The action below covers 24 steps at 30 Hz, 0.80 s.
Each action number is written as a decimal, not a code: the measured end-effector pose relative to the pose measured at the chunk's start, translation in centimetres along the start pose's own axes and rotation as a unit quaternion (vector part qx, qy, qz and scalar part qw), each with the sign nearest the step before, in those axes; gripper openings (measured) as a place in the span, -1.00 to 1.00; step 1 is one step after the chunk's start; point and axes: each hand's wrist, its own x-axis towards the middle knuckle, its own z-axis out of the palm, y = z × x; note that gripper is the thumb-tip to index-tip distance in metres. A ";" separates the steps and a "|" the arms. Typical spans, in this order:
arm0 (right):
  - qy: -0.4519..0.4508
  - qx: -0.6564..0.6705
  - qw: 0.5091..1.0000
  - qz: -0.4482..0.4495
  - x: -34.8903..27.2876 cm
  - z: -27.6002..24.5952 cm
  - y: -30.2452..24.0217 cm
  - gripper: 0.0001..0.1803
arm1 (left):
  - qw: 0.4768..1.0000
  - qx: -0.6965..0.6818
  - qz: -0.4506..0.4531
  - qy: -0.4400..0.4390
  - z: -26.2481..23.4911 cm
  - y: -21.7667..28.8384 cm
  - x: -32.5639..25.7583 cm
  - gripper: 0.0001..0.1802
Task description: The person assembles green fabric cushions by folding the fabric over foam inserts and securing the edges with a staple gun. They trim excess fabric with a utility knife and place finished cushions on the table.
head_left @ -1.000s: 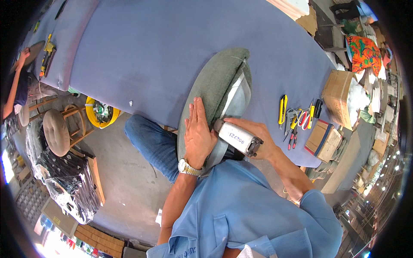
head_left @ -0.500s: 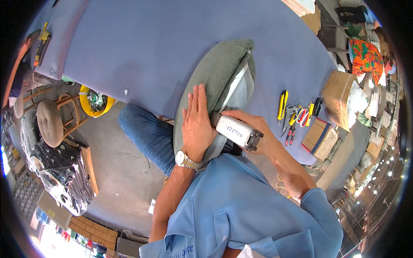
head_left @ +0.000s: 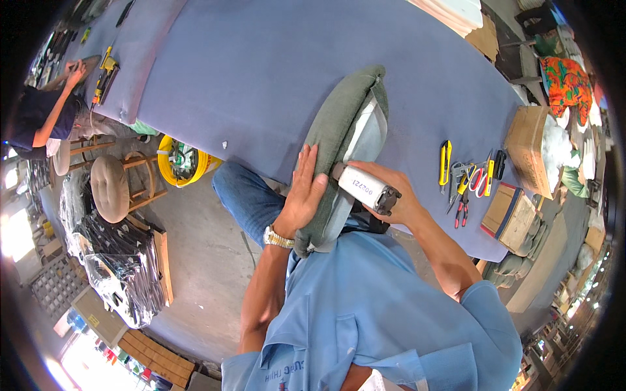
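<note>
The left hand (head_left: 301, 199), fingers close together, thumb apart, lies against the green cushion (head_left: 331, 127), which extends over the table (head_left: 228, 78) edge. The right hand (head_left: 399, 199) grips a white tool (head_left: 364, 187), fingertips partly hidden, its nose at the cushion.

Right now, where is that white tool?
In the head view, the white tool is just right of centre, in the right hand, beside the green cushion.

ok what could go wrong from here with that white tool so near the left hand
The front end of the white tool, gripped in the right hand, sits close to the left thumb, so a slip might hurt the left hand.
The green cushion reaches past the edge of the blue table, so it could tip or shift if pushed unevenly.
</note>
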 end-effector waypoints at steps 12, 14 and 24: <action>-0.017 0.037 0.999 0.025 -1.2 -0.3 0.1 -0.13 | 0.980 0.175 -0.086 0.034 1.8 4.2 -0.7 0.05; -0.042 0.026 0.998 0.032 -1.1 -0.6 0.1 -0.13 | 0.979 0.183 -0.081 0.042 1.9 3.8 -0.8 0.05; -0.039 0.025 0.997 0.058 -0.6 0.2 -0.5 -0.07 | 0.974 0.202 -0.054 0.084 2.7 2.9 -0.6 0.06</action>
